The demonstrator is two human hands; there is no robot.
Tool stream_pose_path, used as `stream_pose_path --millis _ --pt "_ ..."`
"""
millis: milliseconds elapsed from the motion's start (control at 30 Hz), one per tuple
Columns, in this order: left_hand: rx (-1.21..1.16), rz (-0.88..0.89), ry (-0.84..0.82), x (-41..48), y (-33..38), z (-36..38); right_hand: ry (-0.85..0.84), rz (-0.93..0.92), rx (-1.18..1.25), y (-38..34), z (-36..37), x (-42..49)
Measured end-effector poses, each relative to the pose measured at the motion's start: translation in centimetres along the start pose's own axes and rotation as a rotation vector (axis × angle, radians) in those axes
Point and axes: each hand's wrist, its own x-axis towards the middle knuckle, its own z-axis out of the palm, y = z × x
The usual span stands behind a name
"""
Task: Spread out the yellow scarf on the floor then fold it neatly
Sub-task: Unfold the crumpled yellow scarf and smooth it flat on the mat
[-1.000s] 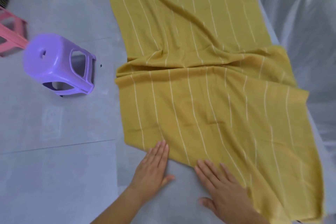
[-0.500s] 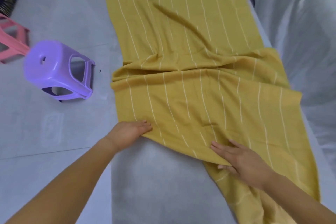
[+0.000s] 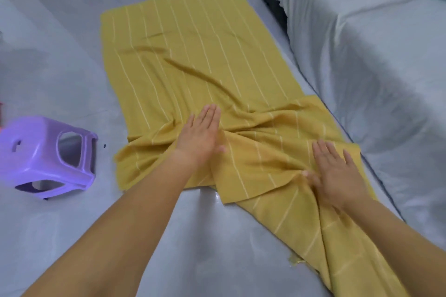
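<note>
Head view, looking forward and down. We see the yellow scarf (image 3: 193,55) lying lengthwise on the floor (image 3: 60,67), its far half nearly flat and its near end bunched into creases, with one tail trailing toward us under the right forearm. Our left hand (image 3: 201,135) lies palm down with fingers straight and together on the knot of wrinkles at mid-cloth; it grips nothing. Our right hand (image 3: 335,171) is spread wide, palm down, on the near right portion, also gripping nothing. We judge that both palms are laid flat because pressing, not pinching, lets thin cloth slide outward and lose its folds; the spread fingers cover more fabric at once. We judge the task to be in its spreading stage, with folding not begun, since a diagonal ridge crosses the middle and the near edge lies doubled over itself. The floor is pale grey, glossy tile that mirrors light at the far end; such a smooth surface probably lets the scarf slip easily, so each stroke may drag the whole piece. A purple plastic stool (image 3: 45,154) stands left of the scarf, well apart from it. A bed draped in a white sheet (image 3: 362,43) runs along the right, just beside the scarf's edge
</note>
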Motion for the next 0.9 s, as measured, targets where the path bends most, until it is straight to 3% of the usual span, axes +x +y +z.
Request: stream_pose_path --millis 100,233,400,500,633,733,900 --pt "-0.036 0.108 0.032 -0.5 2.1 2.6 0.057 -0.061 0.015 -3.4 1.1 -0.6" --pt "-0.017 0.268 -0.078 -1.7 4.0 7.0 -0.032 -0.136 0.023 -6.3 4.9 -0.9" --pt "-0.019 0.194 -0.195 0.9 4.0 8.4 -0.021 -0.108 0.094 -5.9 7.0 1.0" --pt "-0.138 0.398 -0.166 0.1 3.5 8.1 -0.058 -0.121 0.177 -5.4 6.3 0.7" --pt "-0.086 0.644 -0.221 -3.7 3.2 8.1 0.17 -0.134 0.166 -4.7 5.6 -0.8" --pt "-0.309 0.561 -0.069 -4.0 2.5 7.5 0.246 -0.095 0.356 -4.9 4.2 -1.0" --pt "-0.267 0.792 0.19 -3.5 1.2 3.5 0.405 -0.223 0.439 -4.1 0.6 -2.2"
